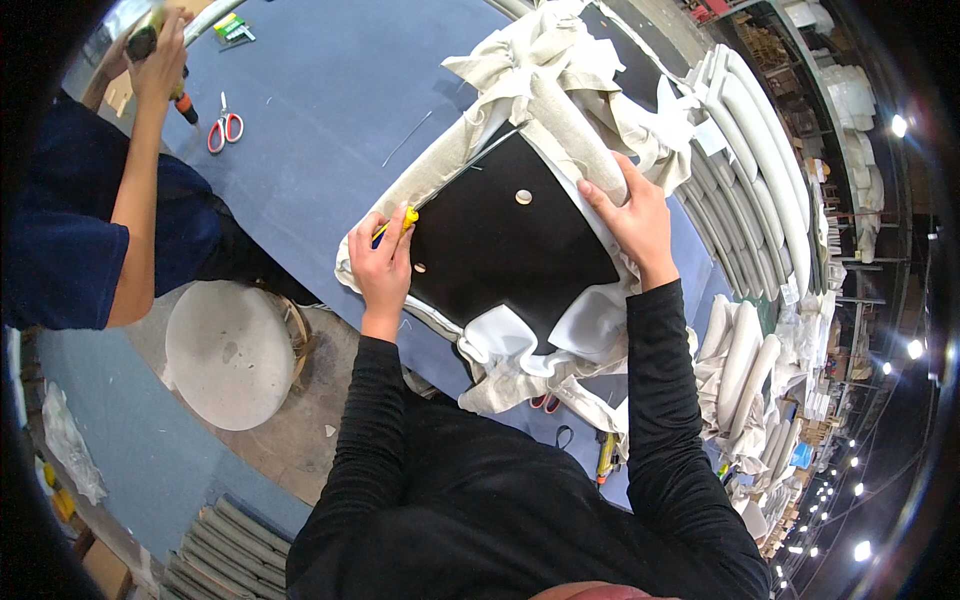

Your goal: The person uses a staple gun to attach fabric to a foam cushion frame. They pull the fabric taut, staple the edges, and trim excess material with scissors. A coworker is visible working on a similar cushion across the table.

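Observation:
My left hand point(383, 255) grips the yellow-and-blue handle of a long thin metal tool point(455, 178), whose shaft runs along the upper left edge of a black seat panel point(510, 240). My right hand point(628, 212) presses down on a beige fabric-covered padded edge point(580, 140) at the panel's right side. Loose beige and white fabric point(520, 60) is bunched around the panel. Two round pale fittings show on the black surface.
The work lies on a blue table point(330, 90). Red-handled scissors point(226, 124) lie at its far left. Another person in a dark blue shirt point(70, 230) stands left, holding a tool. A round grey stool point(230, 355) sits below. Stacked padded parts point(760, 160) are at right.

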The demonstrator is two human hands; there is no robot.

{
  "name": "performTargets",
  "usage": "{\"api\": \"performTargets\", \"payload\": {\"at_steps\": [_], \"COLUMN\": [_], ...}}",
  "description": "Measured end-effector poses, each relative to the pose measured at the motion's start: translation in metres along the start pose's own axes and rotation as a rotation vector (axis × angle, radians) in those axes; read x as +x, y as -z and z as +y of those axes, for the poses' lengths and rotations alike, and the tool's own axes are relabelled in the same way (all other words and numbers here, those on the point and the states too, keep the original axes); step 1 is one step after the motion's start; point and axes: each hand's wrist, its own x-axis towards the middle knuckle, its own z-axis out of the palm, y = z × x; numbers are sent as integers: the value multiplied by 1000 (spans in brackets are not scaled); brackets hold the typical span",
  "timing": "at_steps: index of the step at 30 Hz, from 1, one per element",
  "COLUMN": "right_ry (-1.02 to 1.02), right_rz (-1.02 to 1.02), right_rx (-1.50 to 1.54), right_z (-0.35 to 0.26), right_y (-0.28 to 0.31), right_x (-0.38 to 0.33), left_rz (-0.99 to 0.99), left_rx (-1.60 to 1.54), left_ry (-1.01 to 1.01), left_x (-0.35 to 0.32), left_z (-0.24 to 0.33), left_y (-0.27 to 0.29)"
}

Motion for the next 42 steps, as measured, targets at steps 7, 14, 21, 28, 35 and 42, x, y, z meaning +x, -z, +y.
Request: {"api": "performTargets", "payload": {"at_steps": [7,14,21,28,35,42], "right_ry": [1,-14,85,0,116,146], "right_rz": [-3,-10,-17,-152,-448,-212], "right_rx": [10,7,47,186,421,370], "right_z": [0,7,6,8,-3,-122], "right_y": [0,1,-3,7,43,86], "right_x": [-1,1,5,-7,6,-50], "left_rz": [2,-599,-584,424,65,-215], "left_rx": [-27,-1134,-2145,-1241,-1320,-872], "left_ry": [-20,578,1128,1766,1737,1598], "left_x": [5,7,-57,-180,-163,-170], "left_z": [2,6,24,50,61,3], "left_y": [-4,12,55,112,114,149]}}
